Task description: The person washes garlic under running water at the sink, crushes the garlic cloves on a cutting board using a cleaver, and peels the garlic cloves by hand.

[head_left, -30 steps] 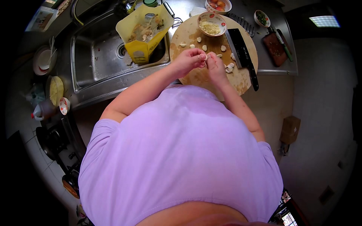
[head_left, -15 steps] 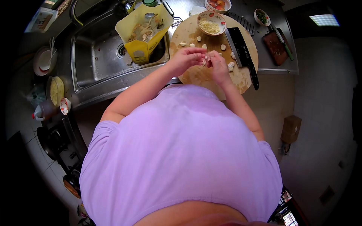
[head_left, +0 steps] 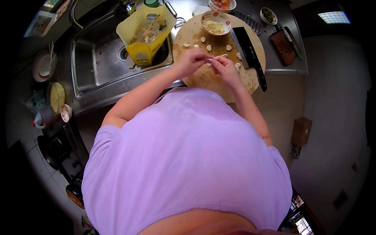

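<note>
Over the round wooden cutting board (head_left: 246, 81), my left hand (head_left: 190, 62) and my right hand (head_left: 226, 70) meet at the fingertips. Both are closed in a pinch on one small pale garlic clove (head_left: 209, 60), mostly hidden by the fingers. Several loose garlic cloves (head_left: 228, 47) lie on the board around my hands. A cleaver (head_left: 247, 49) with a black handle rests on the board's right side, its handle toward me. At the board's far edge stands a patterned bowl (head_left: 226, 27) with chopped garlic (head_left: 213, 26) in it.
To the left is a steel sink (head_left: 100, 76), with a yellow scrap container (head_left: 141, 55) at its right end. Far right, a small bowl of chopped greens (head_left: 268, 16) sits near a brown board (head_left: 282, 51) with a green-handled knife. A fruit bowl (head_left: 222, 5) stands behind.
My hands have come closer together, and the left fingers have closed in to meet the right ones at the clove. The whole view has shifted slightly.
</note>
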### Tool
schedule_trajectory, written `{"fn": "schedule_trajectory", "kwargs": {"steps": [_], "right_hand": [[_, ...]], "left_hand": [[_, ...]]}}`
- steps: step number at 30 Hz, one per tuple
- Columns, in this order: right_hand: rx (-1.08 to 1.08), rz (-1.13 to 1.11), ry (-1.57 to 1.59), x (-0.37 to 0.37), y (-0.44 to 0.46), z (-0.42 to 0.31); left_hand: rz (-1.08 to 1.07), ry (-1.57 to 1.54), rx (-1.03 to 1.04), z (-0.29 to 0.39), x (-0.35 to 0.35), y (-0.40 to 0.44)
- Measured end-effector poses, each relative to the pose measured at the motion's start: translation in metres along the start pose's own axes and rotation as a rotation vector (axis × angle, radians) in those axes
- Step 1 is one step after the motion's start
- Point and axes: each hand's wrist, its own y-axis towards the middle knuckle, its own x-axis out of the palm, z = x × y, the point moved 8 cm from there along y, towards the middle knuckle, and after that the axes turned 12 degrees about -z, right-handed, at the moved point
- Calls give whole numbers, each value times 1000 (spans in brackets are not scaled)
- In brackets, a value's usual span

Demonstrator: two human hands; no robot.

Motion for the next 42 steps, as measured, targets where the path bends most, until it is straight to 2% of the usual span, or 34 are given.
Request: {"fn": "schedule_trajectory", "kwargs": {"steps": [2,3,5,6,8,9,11,13,16,18,19,21,22,24,29,33,37,39,41,42], "right_hand": [[20,105,-4,-20,-2,-3],[20,105,-3,-33,0,-1],[-5,401,-628,-80,-4,-14],[-4,403,-628,-87,-1,-16],[95,456,-981,-94,5,-30],[92,455,-982,-97,10,-27],[-26,477,-1273,-87,21,-34],[33,466,-1359,-84,28,-30],[56,411,-1366,-81,33,-26],[103,395,-983,-74,26,-33],[96,383,-992,-62,23,-41],[-64,333,-649,-33,11,-54],[-62,327,-651,-21,7,-59],[-305,228,-608,9,-2,-79],[-349,270,-546,15,-11,-77],[-400,319,-470,16,-11,-70],[-362,325,-422,16,-9,-62],[-315,306,-207,11,-5,-52],[-321,304,-135,9,-2,-46],[-325,300,-62,8,-1,-42]], "left_hand": [[127,-55,-47,-2,-32,-7],[229,63,-47,2,-59,-12],[457,351,13,1,-119,-25],[447,425,-75,-3,-144,-30],[415,660,-272,-13,-176,-42],[417,661,-271,-14,-177,-46],[363,1274,-530,-11,-176,-54],[361,1225,-513,-12,-170,-52],[435,950,-137,21,-141,-39],[323,535,-168,17,-110,-28],[250,82,-232,1,-88,-23],[167,115,-150,13,-54,-11],[152,85,-115,17,-42,-7],[131,50,-77,22,-30,-3],[138,212,32,34,-24,0],[150,223,95,43,-24,-6],[141,2,15,30,-22,-11],[131,-89,-12,21,-18,-11],[149,-749,-116,-5,-6,-12],[148,-749,-114,-7,-2,-11]]}}
